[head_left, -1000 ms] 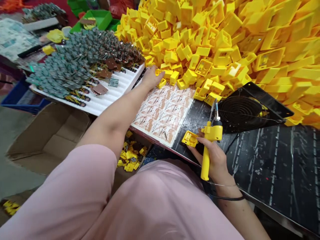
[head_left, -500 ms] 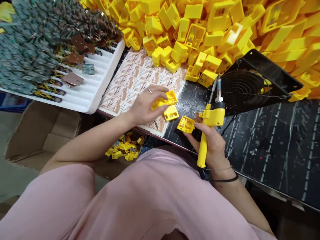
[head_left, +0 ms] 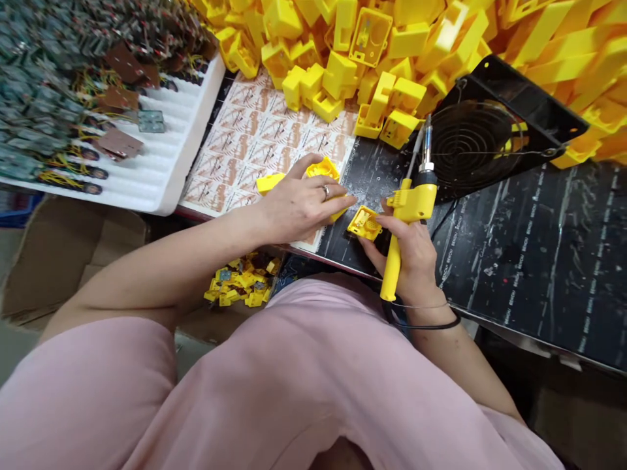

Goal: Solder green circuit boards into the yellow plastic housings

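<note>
My left hand (head_left: 306, 202), with a ring on one finger, reaches over the printed sheet (head_left: 235, 137). Its fingers lie across a small yellow plastic case (head_left: 341, 213), mostly covered by them; the thumb is hidden. Another open yellow case (head_left: 323, 168) sits just beyond the fingers, and a yellow piece (head_left: 269, 184) lies behind the hand. My right hand (head_left: 409, 251) is closed around a yellow soldering gun (head_left: 414, 203), its metal tip pointing up and away. Between thumb and fingers the same hand pinches an open yellow case (head_left: 365, 222), hollow side up.
Yellow cases (head_left: 337, 72) are heaped along the back. A black fan (head_left: 465, 143) leans right of the soldering tip. On the left, a white foam tray (head_left: 171, 163) bears wired circuit boards (head_left: 44, 111). Below the edge, yellow scraps (head_left: 240, 281) lie near a cardboard box (head_left: 53, 254).
My left hand came back from the heap with yellow cases onto the sheet. It has since moved right, shifting one case towards my right hand, which keeps its grip. The view has shifted.
</note>
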A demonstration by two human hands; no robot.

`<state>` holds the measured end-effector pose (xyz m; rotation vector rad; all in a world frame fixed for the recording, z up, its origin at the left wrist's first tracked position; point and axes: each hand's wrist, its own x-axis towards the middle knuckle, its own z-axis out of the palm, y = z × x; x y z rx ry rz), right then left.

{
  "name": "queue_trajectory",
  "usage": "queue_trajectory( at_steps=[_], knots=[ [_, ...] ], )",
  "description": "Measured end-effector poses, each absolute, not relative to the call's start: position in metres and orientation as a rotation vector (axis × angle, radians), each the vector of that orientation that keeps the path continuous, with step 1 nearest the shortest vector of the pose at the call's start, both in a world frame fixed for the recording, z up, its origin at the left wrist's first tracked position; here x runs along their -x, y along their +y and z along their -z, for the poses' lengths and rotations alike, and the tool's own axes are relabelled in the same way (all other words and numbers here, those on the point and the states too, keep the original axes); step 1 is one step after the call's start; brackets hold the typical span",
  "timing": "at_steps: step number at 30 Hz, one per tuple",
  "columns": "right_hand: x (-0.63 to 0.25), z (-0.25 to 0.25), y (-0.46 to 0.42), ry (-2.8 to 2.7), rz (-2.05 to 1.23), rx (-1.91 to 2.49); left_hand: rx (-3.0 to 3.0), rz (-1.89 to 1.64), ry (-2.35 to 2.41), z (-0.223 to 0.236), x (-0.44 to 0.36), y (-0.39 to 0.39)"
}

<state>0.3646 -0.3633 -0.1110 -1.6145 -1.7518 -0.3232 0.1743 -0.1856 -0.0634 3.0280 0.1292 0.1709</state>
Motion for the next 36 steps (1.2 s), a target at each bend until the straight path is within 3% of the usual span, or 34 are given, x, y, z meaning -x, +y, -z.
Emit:
queue_trajectory(
  at_steps=[10,19,26,28,32,36],
  knots=[
    [-0.367,0.114,-0.364,-1.742,0.318,1.593,-2.857,-0.426,0.222,0.073,-0.177,-0.188],
    [-0.367,0.113,-0.367,-1.656,0.286,1.605,-2.474,-0.095,0.703,0.055,-0.172,-0.193],
    [-0.366,0.112,-0.366,-1.705,0.215,1.571,-2.945,0.095,0.993,0.040,-0.161,-0.209],
    [-0.365,0.112,-0.365,-1.716,0.230,1.563,-3.026,0.089,0.889,0.033,-0.155,-0.207],
    [-0.363,0.112,-0.363,-1.737,0.243,1.546,-2.997,0.312,0.246,0.029,-0.146,-0.193],
    [-0.363,0.112,-0.365,-1.744,0.196,1.512,-3.040,0.470,0.332,0.033,-0.148,-0.195]
  ],
)
